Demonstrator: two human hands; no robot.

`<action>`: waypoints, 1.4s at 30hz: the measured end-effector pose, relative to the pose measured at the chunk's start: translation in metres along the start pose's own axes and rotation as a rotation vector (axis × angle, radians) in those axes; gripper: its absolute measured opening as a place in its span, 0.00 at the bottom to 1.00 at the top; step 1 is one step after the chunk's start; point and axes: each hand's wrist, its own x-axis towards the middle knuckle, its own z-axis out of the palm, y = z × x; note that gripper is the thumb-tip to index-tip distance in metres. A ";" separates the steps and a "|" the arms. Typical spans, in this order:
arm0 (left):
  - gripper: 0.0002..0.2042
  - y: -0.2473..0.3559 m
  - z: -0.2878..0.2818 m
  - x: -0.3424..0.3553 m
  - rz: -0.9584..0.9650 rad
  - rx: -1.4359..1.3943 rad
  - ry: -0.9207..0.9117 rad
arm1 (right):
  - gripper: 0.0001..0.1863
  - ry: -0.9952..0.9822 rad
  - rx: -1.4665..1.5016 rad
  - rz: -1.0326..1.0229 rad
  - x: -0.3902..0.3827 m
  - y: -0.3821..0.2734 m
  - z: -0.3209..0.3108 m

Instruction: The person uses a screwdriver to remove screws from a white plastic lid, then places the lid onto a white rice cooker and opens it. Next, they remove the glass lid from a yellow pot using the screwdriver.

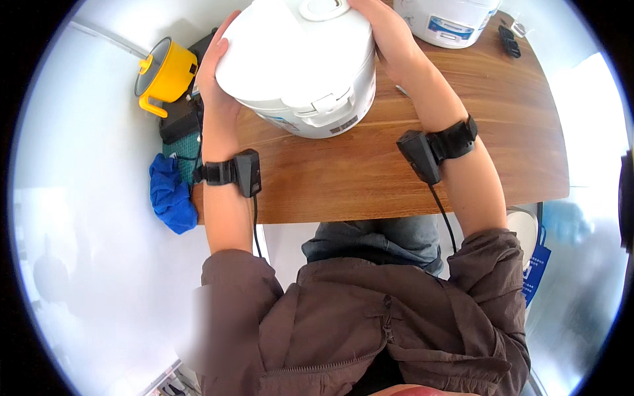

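Observation:
Between my two hands, at the far side of the table, is a white rice cooker [297, 59] with its lid closed. It has a round vent on top and a latch on the side facing me. My left hand [214, 69] is pressed round its left side, the thumb near the lid's edge. Against its right side lies my right hand [386, 33], its fingertips partly cut off by the frame's upper edge. The cooker appears tilted towards me; whether its base touches the wooden table [330, 185] I cannot tell.
A second white appliance [449, 23] stands at the back right, near a small black object [509, 41]. On the left are a yellow pot [168, 69] with a lid, a black box-like thing [179, 122] and a blue cloth [170, 195]. Below the table's right edge hangs a blue bag [538, 264].

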 end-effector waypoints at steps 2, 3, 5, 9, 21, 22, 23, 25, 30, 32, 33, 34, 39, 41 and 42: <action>0.36 -0.004 -0.006 0.001 0.009 0.020 -0.001 | 0.22 0.002 -0.023 -0.088 -0.002 0.007 0.002; 0.36 -0.004 -0.003 -0.001 0.008 0.025 0.013 | 0.22 0.021 -0.028 -0.119 -0.003 0.009 0.003; 0.36 -0.002 0.006 -0.001 0.005 0.033 0.038 | 0.22 0.045 -0.026 -0.151 -0.004 0.011 0.001; 0.34 0.005 0.007 -0.007 -0.014 0.047 0.058 | 0.21 0.035 0.008 -0.154 -0.001 0.015 0.000; 0.34 -0.005 -0.007 -0.005 0.008 -0.010 0.019 | 0.21 0.052 0.041 -0.113 -0.004 0.008 0.004; 0.35 0.004 0.009 -0.007 0.002 -0.092 0.000 | 0.21 0.040 0.053 -0.117 -0.005 0.009 0.005; 0.35 0.008 0.018 -0.009 -0.004 -0.175 -0.019 | 0.21 0.029 0.064 -0.121 -0.006 0.009 0.005; 0.38 0.010 0.015 -0.007 0.013 -0.099 -0.061 | 0.21 0.026 0.028 -0.116 -0.005 0.008 0.004; 0.29 0.004 0.006 -0.006 0.032 -0.114 -0.012 | 0.22 0.000 0.019 -0.118 -0.005 0.008 0.002; 0.34 -0.003 -0.014 -0.004 0.024 0.108 0.009 | 0.22 -0.004 0.032 -0.107 -0.004 0.009 0.003; 0.34 0.000 -0.008 -0.003 0.028 0.120 0.018 | 0.22 0.019 0.019 -0.116 -0.002 0.010 0.002; 0.34 0.003 0.001 -0.005 0.032 0.131 0.028 | 0.22 0.041 0.007 -0.126 0.000 0.012 0.001; 0.33 0.014 0.006 -0.018 0.005 0.143 0.179 | 0.21 0.044 -0.019 -0.110 -0.001 0.006 0.003; 0.34 0.013 0.004 -0.027 0.060 0.132 0.308 | 0.20 0.061 -0.014 -0.095 -0.001 0.006 0.004; 0.33 0.011 0.012 -0.033 0.091 0.172 0.331 | 0.20 0.065 -0.015 -0.108 0.000 0.008 0.001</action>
